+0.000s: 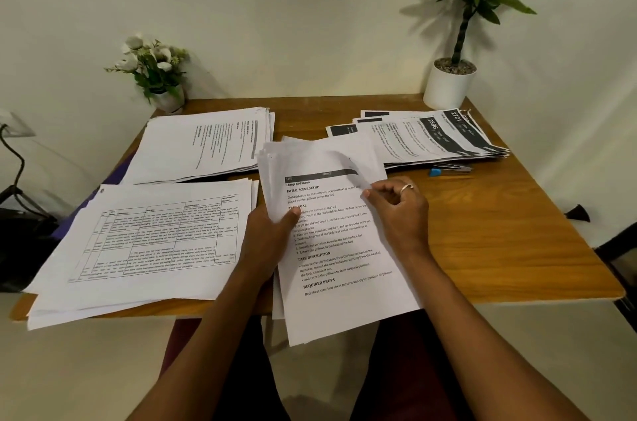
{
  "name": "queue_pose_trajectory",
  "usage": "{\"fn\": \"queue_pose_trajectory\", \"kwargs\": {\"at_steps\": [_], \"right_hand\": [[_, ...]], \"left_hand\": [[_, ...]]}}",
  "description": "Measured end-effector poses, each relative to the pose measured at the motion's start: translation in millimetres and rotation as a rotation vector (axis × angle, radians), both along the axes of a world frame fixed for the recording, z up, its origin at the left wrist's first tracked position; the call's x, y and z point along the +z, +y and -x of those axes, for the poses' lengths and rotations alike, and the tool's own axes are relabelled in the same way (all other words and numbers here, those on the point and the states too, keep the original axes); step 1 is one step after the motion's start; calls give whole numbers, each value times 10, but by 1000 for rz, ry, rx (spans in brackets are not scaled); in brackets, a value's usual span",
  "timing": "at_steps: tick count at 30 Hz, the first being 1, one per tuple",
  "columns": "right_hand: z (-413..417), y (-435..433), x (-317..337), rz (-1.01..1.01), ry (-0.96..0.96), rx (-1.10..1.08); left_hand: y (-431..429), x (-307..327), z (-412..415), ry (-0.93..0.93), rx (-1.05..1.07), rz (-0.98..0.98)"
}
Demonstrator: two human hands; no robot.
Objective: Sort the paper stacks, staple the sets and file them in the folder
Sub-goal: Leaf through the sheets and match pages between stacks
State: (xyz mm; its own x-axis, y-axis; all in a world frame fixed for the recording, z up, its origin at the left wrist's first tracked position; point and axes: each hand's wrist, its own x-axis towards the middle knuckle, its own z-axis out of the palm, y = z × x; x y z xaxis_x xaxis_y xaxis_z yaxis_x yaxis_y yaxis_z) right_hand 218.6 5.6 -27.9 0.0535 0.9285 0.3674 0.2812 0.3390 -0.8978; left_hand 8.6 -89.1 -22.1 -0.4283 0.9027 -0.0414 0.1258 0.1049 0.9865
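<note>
Head view: printed paper set (331, 241), top corner curled.

Matt white printed paper stacks (144, 241) on a smooth, faintly glossy wood-grain table (499, 248); glazed-looking white pot (448, 89).

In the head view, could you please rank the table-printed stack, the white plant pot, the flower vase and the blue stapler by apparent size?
1. Table-printed stack, nearest the camera.
2. White plant pot.
3. Flower vase, partly hidden by leaves.
4. Blue stapler, mostly unclear.
</note>
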Motion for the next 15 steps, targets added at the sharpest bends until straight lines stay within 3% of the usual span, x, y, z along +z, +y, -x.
{"fn": "queue_pose_trajectory", "kwargs": {"at_steps": [4, 9, 15], "right_hand": [[-14, 20, -40, 159, -71, 139], [-150, 113, 20, 301, 151, 39], [-457, 176, 129, 292, 78, -84]], "left_hand": [[24, 35, 6, -30, -21, -8], [50, 97, -5, -113, -38, 23], [79, 97, -4, -158, -7, 119]]}}
